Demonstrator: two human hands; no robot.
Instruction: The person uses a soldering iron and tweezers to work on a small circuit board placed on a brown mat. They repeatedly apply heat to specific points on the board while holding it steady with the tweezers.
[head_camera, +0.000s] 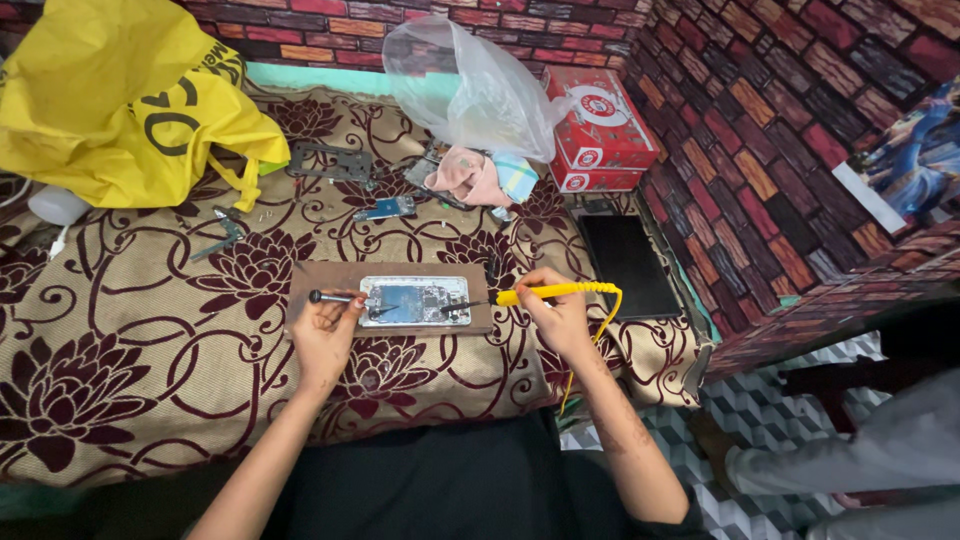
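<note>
Phone (415, 301) lies opened up on a brown board (320, 280), right in front of you on the floral cloth (150, 330). Your left hand (325, 335) is closed around a dark tool (335, 297) at the phone's left edge; your right hand (560, 315) grips a yellow iron (550, 292), tip on the phone. Behind: crumpled yellow bag (120, 100) back left, clear bag (470, 90), two stacked red boxes (600, 135) with round white labels against the brick wall.
</note>
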